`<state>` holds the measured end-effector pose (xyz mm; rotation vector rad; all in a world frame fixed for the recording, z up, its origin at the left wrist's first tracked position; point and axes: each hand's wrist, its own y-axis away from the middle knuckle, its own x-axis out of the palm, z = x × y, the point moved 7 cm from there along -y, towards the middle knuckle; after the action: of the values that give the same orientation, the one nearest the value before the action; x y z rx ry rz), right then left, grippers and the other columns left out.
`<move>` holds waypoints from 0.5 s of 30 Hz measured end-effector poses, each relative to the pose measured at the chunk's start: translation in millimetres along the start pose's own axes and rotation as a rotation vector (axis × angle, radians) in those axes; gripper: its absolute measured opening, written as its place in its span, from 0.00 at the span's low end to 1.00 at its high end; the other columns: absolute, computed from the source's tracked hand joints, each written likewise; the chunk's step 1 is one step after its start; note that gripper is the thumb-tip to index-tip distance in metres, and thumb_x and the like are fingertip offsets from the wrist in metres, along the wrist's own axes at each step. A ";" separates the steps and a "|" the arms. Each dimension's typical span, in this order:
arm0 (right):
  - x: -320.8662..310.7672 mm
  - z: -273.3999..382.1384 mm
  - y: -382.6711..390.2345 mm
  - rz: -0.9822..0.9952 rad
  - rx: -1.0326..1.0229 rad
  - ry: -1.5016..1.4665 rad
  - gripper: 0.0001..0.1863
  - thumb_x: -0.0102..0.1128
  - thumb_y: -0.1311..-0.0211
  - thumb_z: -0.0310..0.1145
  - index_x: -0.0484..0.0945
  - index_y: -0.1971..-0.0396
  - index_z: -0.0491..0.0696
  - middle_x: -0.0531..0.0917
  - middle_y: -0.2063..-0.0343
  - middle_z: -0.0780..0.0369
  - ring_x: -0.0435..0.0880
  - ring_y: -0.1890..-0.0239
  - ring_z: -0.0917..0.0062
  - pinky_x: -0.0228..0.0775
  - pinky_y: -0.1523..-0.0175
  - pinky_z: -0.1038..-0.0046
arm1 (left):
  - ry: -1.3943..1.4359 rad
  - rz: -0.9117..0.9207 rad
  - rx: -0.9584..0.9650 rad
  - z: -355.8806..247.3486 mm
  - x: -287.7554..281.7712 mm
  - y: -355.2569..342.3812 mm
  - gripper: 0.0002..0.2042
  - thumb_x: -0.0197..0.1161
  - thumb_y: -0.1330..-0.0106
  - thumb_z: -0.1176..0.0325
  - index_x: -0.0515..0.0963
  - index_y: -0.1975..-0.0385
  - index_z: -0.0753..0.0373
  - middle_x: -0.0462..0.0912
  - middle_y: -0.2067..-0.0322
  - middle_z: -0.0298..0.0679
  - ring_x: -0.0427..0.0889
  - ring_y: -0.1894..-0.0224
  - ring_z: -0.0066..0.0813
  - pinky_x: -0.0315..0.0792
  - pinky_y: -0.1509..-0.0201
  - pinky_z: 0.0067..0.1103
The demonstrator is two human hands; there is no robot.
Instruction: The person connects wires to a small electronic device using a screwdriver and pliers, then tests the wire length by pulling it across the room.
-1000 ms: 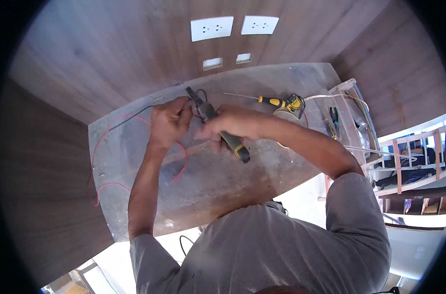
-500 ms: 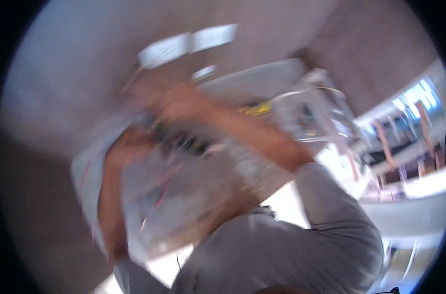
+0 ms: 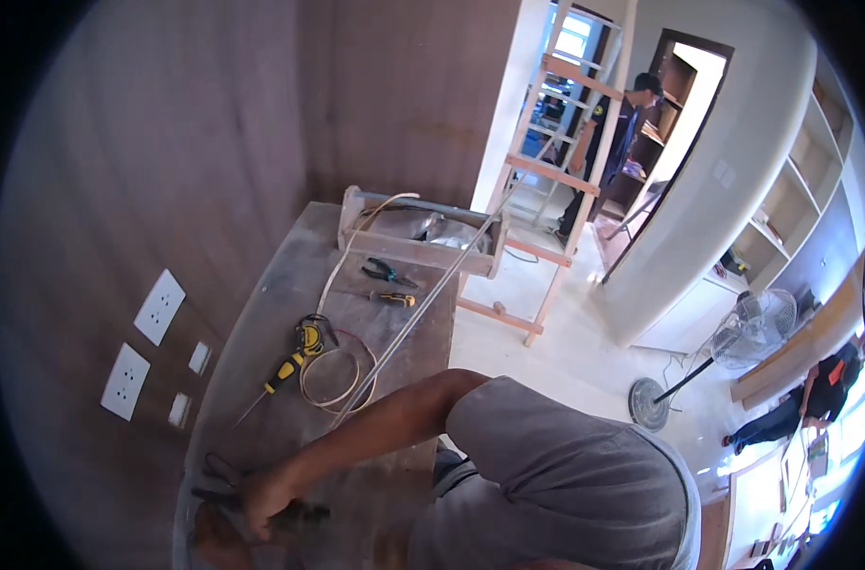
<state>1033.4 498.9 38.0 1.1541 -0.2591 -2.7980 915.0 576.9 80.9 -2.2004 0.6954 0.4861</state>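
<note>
At the lower left, my right hand [image 3: 266,501] is closed around a dark, elongated tool [image 3: 304,513] lying across the table. Its kind is too blurred to make out. My left hand [image 3: 219,540] is right below and beside it, fingers curled in and smeared, so what they hold is hidden. A thin dark wire loop [image 3: 223,465] curls just above both hands. Farther up the brown table [image 3: 394,465] lie a yellow-and-black screwdriver [image 3: 285,372], a tape measure [image 3: 310,334], a coil of pale cable [image 3: 333,380], a second screwdriver [image 3: 394,298] and pliers [image 3: 387,273].
A wooden tool tray [image 3: 423,252] stands at the table's far end, and a long thin rod [image 3: 423,313] leans over the table. Socket plates [image 3: 160,306] are on the left wall. Beyond are a wooden ladder [image 3: 556,180], a standing fan [image 3: 756,328] and two people [image 3: 608,142].
The view has swung and sharpened, bringing the room at right into sight. My hands now show at the lower left; before, they were blurred at the upper middle over the table.
</note>
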 end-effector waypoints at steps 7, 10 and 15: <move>-91.2 49.3 9.9 -0.702 -0.618 0.606 0.15 0.72 0.68 0.38 0.86 0.75 0.48 0.80 0.57 0.55 0.79 0.50 0.62 0.71 0.37 0.63 | 0.660 0.349 -0.390 86.6 -21.0 -2.4 0.07 0.61 0.39 0.72 0.79 0.78 0.66 0.76 0.81 0.31 0.71 0.82 0.20 0.65 0.79 0.22; -95.3 91.5 2.6 -0.790 -1.077 0.911 0.09 0.68 0.58 0.43 0.85 0.83 0.53 0.82 0.60 0.60 0.78 0.47 0.63 0.57 0.27 0.49 | 0.685 0.625 -0.406 136.3 -15.9 6.4 0.07 0.61 0.40 0.73 0.78 0.79 0.66 0.72 0.84 0.29 0.66 0.85 0.16 0.56 0.83 0.19; -78.0 78.6 5.8 -0.781 -0.955 0.833 0.12 0.68 0.60 0.44 0.87 0.81 0.51 0.84 0.55 0.57 0.79 0.45 0.61 0.67 0.34 0.55 | 0.885 0.487 -0.486 121.1 -21.7 11.1 0.03 0.61 0.39 0.76 0.79 0.75 0.64 0.73 0.83 0.30 0.67 0.84 0.16 0.57 0.82 0.18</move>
<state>1033.2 515.0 147.6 2.1219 1.6418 -1.9646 876.7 670.1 9.3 -2.6826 1.7551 -0.1595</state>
